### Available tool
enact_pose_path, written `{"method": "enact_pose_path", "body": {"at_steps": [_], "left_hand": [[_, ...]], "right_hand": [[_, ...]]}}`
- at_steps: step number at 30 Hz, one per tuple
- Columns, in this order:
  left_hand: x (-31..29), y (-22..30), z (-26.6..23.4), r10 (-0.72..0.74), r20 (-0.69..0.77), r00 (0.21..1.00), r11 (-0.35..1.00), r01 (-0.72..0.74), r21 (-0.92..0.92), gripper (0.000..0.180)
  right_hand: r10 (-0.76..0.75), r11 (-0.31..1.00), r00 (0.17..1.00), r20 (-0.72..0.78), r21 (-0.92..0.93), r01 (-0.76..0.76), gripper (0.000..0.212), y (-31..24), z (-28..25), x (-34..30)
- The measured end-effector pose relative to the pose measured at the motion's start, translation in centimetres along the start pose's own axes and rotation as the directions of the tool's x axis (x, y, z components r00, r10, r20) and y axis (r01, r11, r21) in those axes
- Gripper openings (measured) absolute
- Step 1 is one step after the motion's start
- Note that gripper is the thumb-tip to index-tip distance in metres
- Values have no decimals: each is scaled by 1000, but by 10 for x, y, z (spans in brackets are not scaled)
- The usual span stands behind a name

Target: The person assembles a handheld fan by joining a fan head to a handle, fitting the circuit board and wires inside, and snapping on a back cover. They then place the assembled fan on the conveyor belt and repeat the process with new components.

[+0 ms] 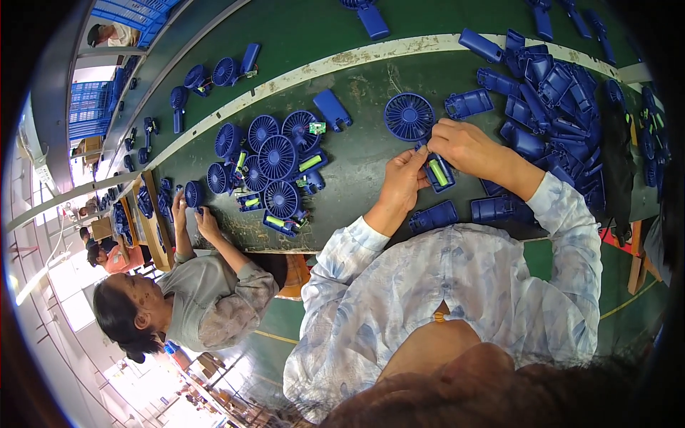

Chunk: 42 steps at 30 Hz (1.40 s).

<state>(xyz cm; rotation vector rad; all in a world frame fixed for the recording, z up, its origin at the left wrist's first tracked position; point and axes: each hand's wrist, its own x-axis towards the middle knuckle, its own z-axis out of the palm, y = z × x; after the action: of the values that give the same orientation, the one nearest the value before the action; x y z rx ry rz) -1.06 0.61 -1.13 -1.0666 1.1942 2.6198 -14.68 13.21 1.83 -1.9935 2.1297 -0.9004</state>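
A blue handheld fan is between my hands, its round grille pointing away from me. Its open handle shows a yellow-green battery cell inside. My left hand is closed around the handle's side, thumb near the neck. My right hand pinches at the neck, just below the grille; whatever small part sits in its fingertips is hidden. Close by on the table lie loose blue handle shells, one beyond my right hand and another nearer my body.
A large heap of blue shells fills the right side. Several part-built fans with batteries and wires cluster to the left, beside a green circuit board. A pale rail crosses behind. At left, a co-worker handles another fan.
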Motion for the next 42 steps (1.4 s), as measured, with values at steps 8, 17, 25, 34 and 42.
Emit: {"method": "enact_pose_path", "body": {"at_steps": [8, 17, 25, 34, 42], "left_hand": [[3, -2, -3, 3, -26, 1000, 1000, -3, 0, 21], [3, -5, -4, 19, 3, 1000, 1000, -19, -9, 18], [0, 1, -1, -18, -2, 1000, 999, 18, -33, 17], [6, -3, -2, 17, 5, 1000, 973, -15, -229, 19], [16, -3, 1, 17, -8, 1000, 953, -18, -302, 16]], "right_hand": [[-70, 982, 994, 82, 184, 54, 13, -21, -7, 3], [140, 980, 989, -44, -138, -145, 8, -39, 23, -9], [164, 967, 982, -99, -180, -179, 15, -2, -14, -13], [42, 824, 998, -45, -563, -60, 21, 62, -45, -20], [508, 854, 850, -141, -44, -518, 37, 59, -22, -22]]}}
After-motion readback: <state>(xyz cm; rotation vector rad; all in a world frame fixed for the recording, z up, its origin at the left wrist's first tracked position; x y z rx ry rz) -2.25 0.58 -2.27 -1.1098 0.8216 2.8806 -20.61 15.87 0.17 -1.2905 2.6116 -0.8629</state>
